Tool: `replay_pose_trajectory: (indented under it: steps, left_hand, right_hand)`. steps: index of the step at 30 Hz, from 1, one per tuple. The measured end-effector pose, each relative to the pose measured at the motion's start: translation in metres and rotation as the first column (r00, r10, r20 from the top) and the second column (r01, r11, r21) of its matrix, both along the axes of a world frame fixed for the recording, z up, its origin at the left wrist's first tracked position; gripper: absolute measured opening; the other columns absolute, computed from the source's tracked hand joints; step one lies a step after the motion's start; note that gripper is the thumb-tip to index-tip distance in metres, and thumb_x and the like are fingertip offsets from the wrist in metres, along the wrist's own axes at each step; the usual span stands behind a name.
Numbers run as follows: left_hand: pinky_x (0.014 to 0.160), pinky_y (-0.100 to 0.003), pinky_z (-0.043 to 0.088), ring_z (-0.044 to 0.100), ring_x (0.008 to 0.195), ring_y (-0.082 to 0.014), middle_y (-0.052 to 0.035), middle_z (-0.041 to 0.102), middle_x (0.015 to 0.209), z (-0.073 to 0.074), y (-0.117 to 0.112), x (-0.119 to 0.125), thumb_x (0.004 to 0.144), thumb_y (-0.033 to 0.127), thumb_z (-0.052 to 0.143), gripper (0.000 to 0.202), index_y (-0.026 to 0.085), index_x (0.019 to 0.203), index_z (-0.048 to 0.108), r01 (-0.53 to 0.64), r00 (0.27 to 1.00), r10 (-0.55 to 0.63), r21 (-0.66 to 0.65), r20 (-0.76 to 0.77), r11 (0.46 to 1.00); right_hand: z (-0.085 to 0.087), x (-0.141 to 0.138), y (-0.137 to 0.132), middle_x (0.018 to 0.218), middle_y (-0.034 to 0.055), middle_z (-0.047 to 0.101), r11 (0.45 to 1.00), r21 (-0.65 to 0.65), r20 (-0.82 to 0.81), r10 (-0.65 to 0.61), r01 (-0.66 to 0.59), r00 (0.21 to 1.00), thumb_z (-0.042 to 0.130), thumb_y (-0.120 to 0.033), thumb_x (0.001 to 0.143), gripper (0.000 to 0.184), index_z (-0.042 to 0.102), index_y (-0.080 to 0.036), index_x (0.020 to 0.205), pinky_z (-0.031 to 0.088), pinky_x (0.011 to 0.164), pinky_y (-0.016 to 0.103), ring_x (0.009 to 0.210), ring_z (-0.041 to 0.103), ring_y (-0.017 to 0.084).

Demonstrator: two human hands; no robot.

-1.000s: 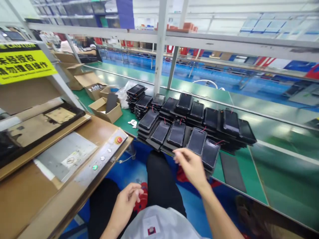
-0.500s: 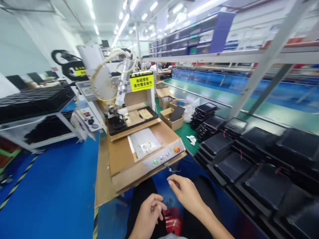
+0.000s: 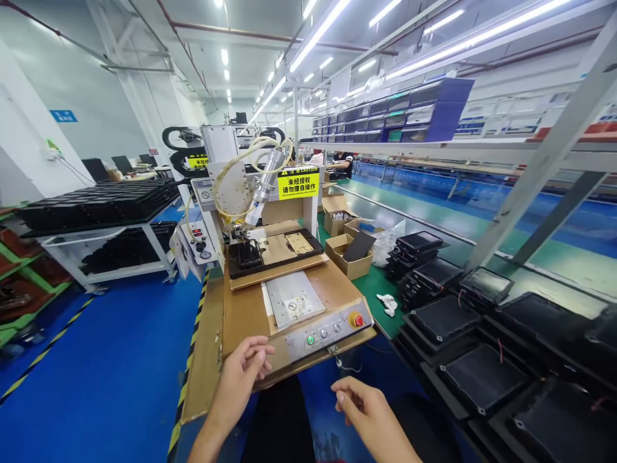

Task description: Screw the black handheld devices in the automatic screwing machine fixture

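Note:
My left hand (image 3: 241,373) is over the front left edge of the machine's cardboard-covered base, near its button panel (image 3: 303,344). Its fingers are loosely bent, with nothing in them. In front of the base, above my lap, my right hand (image 3: 369,411) hangs empty with thumb and fingers slightly apart. The panel carries a lit green button (image 3: 310,339) and a red emergency stop knob (image 3: 355,319). Behind it lies a metal plate (image 3: 296,302). Farther back, a dispensing nozzle (image 3: 265,183) tilts over a fixture (image 3: 277,252) with a black part (image 3: 249,253) at its left.
Stacked black trays with flat black panels (image 3: 484,376) fill the right side. Open cardboard boxes (image 3: 351,257) and crumpled white tissue (image 3: 386,305) lie on the green bench. A cart (image 3: 103,273) with black trays stands left. Another person (image 3: 341,166) sits farther back.
My left hand has risen from my lap to the machine's front edge. My right hand has shifted slightly lower in view. The camera has tilted upward, showing more ceiling.

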State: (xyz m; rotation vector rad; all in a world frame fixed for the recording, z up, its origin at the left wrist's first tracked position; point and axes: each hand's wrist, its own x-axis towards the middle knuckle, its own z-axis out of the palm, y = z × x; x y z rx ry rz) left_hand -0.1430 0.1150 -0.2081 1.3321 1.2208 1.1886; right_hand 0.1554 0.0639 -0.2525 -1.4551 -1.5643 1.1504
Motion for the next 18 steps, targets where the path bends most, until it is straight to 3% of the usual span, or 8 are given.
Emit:
replay_pose_trajectory:
  steps: [5,8,10,14,16,18]
  left_hand:
    - [0.069,-0.033,0.054,0.069,0.082,-0.0210,-0.0146,0.075,0.117,-0.015,0.007,0.009,0.098,0.051,0.062,0.042,0.016,0.121,0.064,0.031,0.999,-0.030,-0.007,0.044,1.000]
    - [0.066,-0.033,0.054,0.070,0.082,-0.0221,-0.0147,0.075,0.116,-0.019,0.006,0.012,0.096,0.054,0.063,0.045,0.016,0.119,0.067,0.021,0.999,-0.020,-0.007,0.034,1.000]
    - [0.073,-0.035,0.057,0.071,0.091,-0.0245,-0.0145,0.074,0.120,-0.019,0.009,0.009,0.097,0.054,0.062,0.043,0.017,0.118,0.069,0.011,1.000,-0.011,0.011,-0.018,1.000]
    - [0.110,-0.046,0.050,0.065,0.125,-0.0293,-0.0116,0.069,0.136,-0.010,0.034,-0.004,0.098,0.044,0.059,0.039,0.022,0.130,0.067,-0.089,0.965,0.128,0.171,-0.231,0.981]
    - [0.120,-0.050,0.041,0.056,0.139,-0.0300,-0.0129,0.061,0.148,-0.003,0.056,-0.011,0.097,0.038,0.057,0.048,0.022,0.143,0.059,-0.182,0.901,0.281,0.301,-0.330,0.936]
    - [0.126,-0.051,0.033,0.040,0.153,-0.0307,-0.0166,0.049,0.160,0.004,0.084,-0.018,0.097,0.034,0.054,0.059,0.017,0.153,0.047,-0.248,0.786,0.422,0.396,-0.451,0.884]
  right_hand:
    - [-0.010,0.000,-0.010,0.084,0.0055,0.075,0.999,-0.034,-0.009,-0.005,0.004,1.000,0.056,-0.054,0.094,0.034,0.077,-0.029,0.099,0.055,0.070,0.038,0.076,0.071,0.029]
    - [-0.003,-0.006,-0.003,0.083,0.0058,0.076,1.000,-0.025,-0.029,0.016,-0.017,0.999,0.056,-0.051,0.096,0.033,0.077,-0.026,0.099,0.054,0.071,0.037,0.076,0.070,0.027]
    - [0.014,-0.013,0.012,0.086,0.0064,0.076,0.999,0.030,-0.026,0.043,-0.042,0.999,0.058,-0.049,0.096,0.032,0.077,-0.024,0.101,0.054,0.077,0.038,0.081,0.071,0.028]
    - [0.066,-0.044,0.070,0.115,0.0096,0.077,0.971,0.209,-0.036,0.126,-0.116,0.991,0.060,-0.049,0.099,0.037,0.075,-0.023,0.120,0.052,0.096,0.040,0.107,0.070,0.028]
    - [0.092,-0.069,0.114,0.124,0.0107,0.075,0.949,0.278,-0.050,0.172,-0.151,0.984,0.058,-0.049,0.100,0.041,0.071,-0.020,0.126,0.051,0.102,0.040,0.117,0.068,0.028]
    - [0.113,-0.098,0.162,0.133,0.0122,0.072,0.931,0.304,0.039,0.202,-0.204,0.979,0.053,-0.048,0.103,0.044,0.069,-0.017,0.129,0.047,0.109,0.041,0.124,0.065,0.028]
